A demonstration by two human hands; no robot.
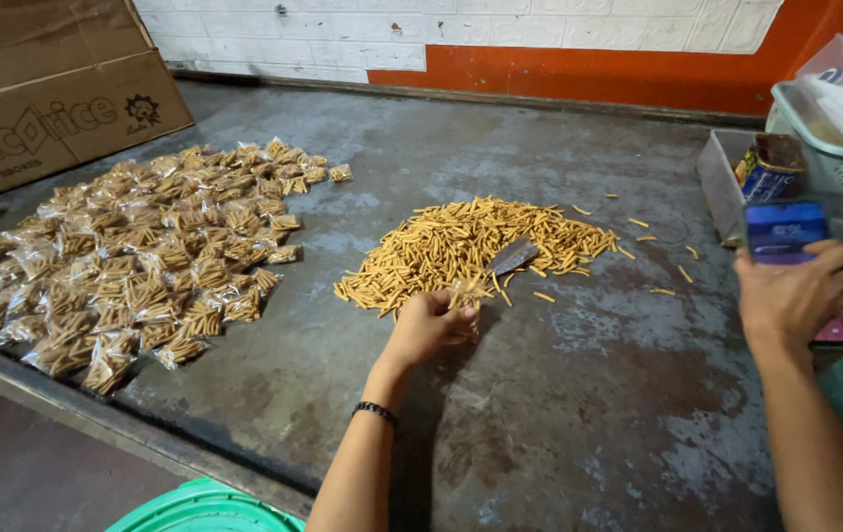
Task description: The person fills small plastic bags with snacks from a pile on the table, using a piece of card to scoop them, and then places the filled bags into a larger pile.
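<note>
Green tub rim [207,504] sits lowest in view. Left hand [430,325] pinches a small bag [465,293] at one loose pile of yellow sticks [466,248]. Right hand [804,296] grips one blue scale [786,230]. Many filled packets [146,261] lie left, beneath one brown printed carton [52,94].

A brown cardboard box [42,89] stands at the far left; small clear packets [136,261] of sticks cover the bench's left. At right sits a blue-labelled tin [769,169], perhaps.
</note>
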